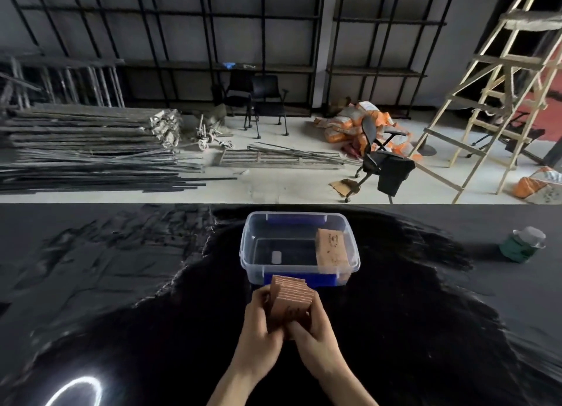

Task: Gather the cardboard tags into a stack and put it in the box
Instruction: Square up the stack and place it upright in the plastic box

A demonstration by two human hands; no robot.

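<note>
A stack of brown cardboard tags (290, 299) is held upright between both hands just in front of the box. My left hand (258, 335) grips its left side and my right hand (313, 332) grips its right side and lower edge. The clear plastic box (252, 247) with blue latches stands on the black table right behind the stack. Inside it, another stack of brown tags (331, 247) leans against the right wall.
A green jar with a clear lid (521, 244) stands at the table's right. The table is covered in shiny black sheeting (121, 284). Beyond its far edge are metal rods, chairs, bags and a wooden ladder on the floor.
</note>
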